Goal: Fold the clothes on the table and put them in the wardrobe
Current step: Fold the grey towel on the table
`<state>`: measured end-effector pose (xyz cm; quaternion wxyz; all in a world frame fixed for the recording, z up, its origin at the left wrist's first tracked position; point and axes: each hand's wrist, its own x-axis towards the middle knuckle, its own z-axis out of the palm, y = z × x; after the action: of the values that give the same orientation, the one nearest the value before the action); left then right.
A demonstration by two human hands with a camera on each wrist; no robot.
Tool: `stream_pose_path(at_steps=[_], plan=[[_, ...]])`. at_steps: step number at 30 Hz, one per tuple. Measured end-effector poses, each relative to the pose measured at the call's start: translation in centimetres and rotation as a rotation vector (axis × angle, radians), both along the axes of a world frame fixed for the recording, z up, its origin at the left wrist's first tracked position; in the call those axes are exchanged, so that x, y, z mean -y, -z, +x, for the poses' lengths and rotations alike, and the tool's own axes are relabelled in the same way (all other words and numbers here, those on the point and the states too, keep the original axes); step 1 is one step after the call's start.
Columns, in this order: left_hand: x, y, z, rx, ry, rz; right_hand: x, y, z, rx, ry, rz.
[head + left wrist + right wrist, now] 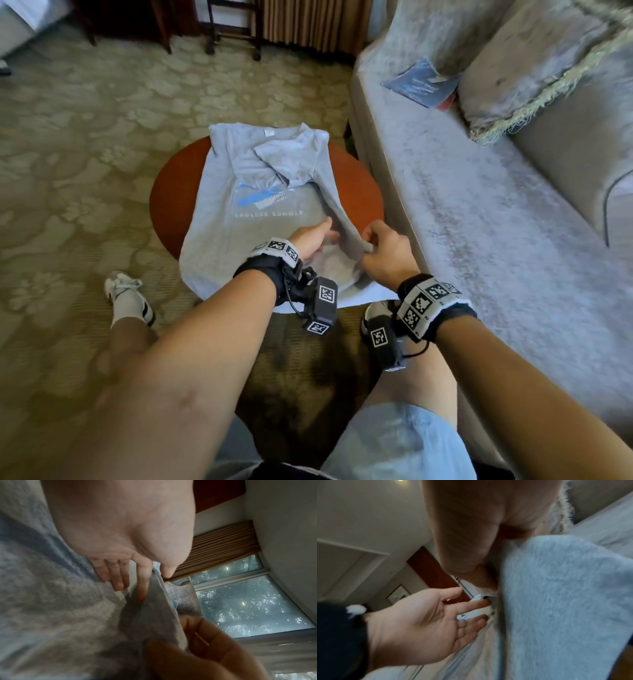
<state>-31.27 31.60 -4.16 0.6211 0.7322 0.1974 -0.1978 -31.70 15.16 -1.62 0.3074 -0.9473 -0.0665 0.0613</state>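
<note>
Here, a light grey T-shirt (239, 192) is spread across a small round reddish-brown counter (356, 192), with its hem hanging over the near edge. One sleeve is folded inward over the chest, just above a blue and white graphic. Under that graphic, white capitals can be read as "ENDLESS SUMMER", though the last letter is blurred. A small white tag is seen at the collar; nothing on it is legible.

The left hand (313, 240) is laid flat on the lower part of the shirt, fingers straight and relaxed, gripping nothing; in the left wrist view its fingers (118, 580) are seen pressed against the cloth beside a raised fold. The right hand (385, 250) is clamped on the shirt's right side edge, the fabric pinched between curled fingers and thumb and lifted slightly off the counter. The two hands are close together, just apart.

A pale grey sofa (479, 212) stands to the right of the counter, with a fringed cushion (534, 78) on it and a blue booklet (419, 84) whose print is too blurred to read. A patterned carpet (85, 144) covers the floor.
</note>
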Motion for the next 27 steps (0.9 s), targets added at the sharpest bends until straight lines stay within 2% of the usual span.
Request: stream_pose_path(at_steps=[4, 7, 10, 11, 13, 15, 17, 19, 22, 23, 25, 27], plan=[[0.7, -0.5, 0.4, -0.056, -0.087, -0.058, -1.1, -0.3, -0.9, -0.081, -0.251, -0.104], [0.4, -0.7, 0.2, -0.012, -0.097, 0.078, -1.8, -0.2, -1.1, -0.211, -0.369, -0.177], [-0.5, -0.1, 0.1, 0.059, -0.004, 0.351, -2.1, -0.3, -1.2, -0.324, -0.349, -0.172], [-0.6, 0.2, 0.1, 0.072, 0.014, 0.386, -2.1, -0.4, -1.3, -0.388, -0.312, -0.14], [-0.8, 0.6, 0.0, 0.091, 0.019, 0.386, -1.7, -0.4, -1.7, -0.579, -0.29, -0.092], [-0.8, 0.9, 0.0, 0.099, 0.016, 0.381, -1.2, -0.1, -2.1, -0.756, -0.346, -0.099], [-0.8, 0.9, 0.0, 0.098, 0.031, 0.368, -0.7, 0.1, -2.4, -0.835, -0.39, -0.132], [-0.9, 0.8, 0.0, 0.097, 0.049, 0.356, -0.3, 0.4, -2.5, -0.847, -0.36, -0.139], [-1.1, 0.5, -0.2, 0.115, 0.051, 0.356, 0.1, 1.1, -2.0, -0.855, -0.185, 0.023], [-1.3, 0.5, -0.2, 0.118, 0.04, 0.347, 0.2, 1.2, -1.8, -0.819, -0.139, 0.051], [-1.7, 0.4, -0.5, 0.1, -0.015, 0.302, 0.2, 1.6, -1.6, -0.655, -0.094, -0.016], [-2.2, 0.4, -0.5, 0.066, -0.09, 0.197, 0.1, 1.7, -1.7, -0.537, -0.084, -0.048]])
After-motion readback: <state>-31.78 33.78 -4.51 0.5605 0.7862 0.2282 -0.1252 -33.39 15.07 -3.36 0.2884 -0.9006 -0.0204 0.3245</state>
